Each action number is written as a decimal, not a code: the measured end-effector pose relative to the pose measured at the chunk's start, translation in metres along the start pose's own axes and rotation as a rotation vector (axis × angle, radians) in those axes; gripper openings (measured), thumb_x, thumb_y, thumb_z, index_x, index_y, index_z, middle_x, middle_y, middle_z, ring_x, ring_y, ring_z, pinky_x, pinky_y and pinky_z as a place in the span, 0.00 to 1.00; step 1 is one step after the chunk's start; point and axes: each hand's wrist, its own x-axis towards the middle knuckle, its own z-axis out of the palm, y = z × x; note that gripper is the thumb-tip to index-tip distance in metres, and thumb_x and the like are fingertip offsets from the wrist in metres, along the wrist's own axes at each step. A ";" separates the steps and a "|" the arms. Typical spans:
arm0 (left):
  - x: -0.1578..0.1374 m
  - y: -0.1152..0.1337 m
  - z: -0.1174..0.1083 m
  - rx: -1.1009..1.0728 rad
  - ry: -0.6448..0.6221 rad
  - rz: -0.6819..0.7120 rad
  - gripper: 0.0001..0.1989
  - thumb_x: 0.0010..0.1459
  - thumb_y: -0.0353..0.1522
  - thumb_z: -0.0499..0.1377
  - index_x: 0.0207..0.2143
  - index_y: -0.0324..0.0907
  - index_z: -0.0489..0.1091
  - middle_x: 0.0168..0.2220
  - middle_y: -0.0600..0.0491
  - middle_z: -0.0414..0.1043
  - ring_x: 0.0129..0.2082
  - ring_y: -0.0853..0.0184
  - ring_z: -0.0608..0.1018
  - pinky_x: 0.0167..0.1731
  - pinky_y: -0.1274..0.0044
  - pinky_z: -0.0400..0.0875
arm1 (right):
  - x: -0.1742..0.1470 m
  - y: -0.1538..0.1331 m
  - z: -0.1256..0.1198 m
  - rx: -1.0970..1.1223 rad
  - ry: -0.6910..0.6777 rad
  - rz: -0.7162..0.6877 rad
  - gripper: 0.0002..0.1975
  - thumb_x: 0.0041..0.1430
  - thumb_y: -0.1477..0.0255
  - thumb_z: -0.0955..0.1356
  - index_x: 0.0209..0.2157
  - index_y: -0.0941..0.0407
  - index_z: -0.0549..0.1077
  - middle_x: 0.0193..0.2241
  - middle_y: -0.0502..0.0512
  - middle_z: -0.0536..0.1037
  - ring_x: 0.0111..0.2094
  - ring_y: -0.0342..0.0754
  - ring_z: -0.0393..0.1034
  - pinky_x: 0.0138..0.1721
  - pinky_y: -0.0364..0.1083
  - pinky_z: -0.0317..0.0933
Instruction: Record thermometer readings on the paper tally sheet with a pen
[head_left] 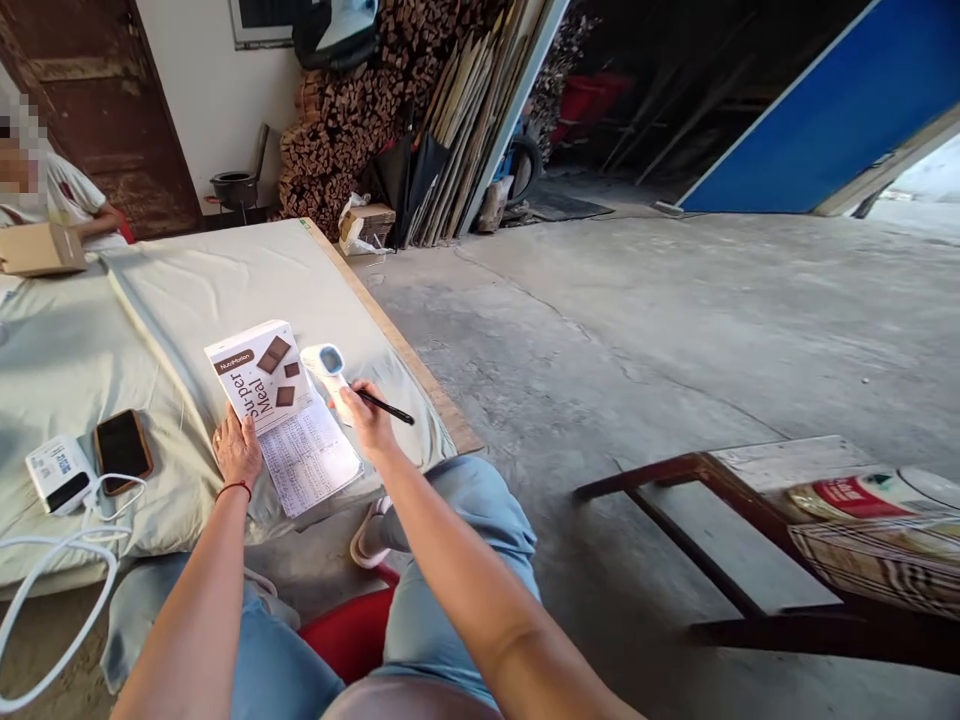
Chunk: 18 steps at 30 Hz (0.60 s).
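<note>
1. The cloth-covered bench [255, 260] fills the left of the frame.
2. Left of centre, a white box [259, 378], printed with brown chocolate squares, overlaps a handwritten sheet [307, 460].
3. The left hand [237, 452] touches the box's lower corner; whether it grips, I cannot tell.
4. The right hand [371, 422] grips a white thermometer [325, 364] beside the box; this seems a positioning step, and the next move calls for steadiness.
5. A black pen [388, 406] juts from that same hand.
</note>
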 end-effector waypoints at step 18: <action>0.000 0.000 0.001 0.026 -0.014 0.005 0.37 0.68 0.46 0.35 0.69 0.30 0.50 0.60 0.34 0.66 0.63 0.46 0.66 0.62 0.54 0.58 | -0.005 -0.011 0.052 0.245 -0.078 0.122 0.23 0.52 0.53 0.70 0.33 0.50 0.54 0.23 0.46 0.73 0.23 0.46 0.70 0.27 0.46 0.67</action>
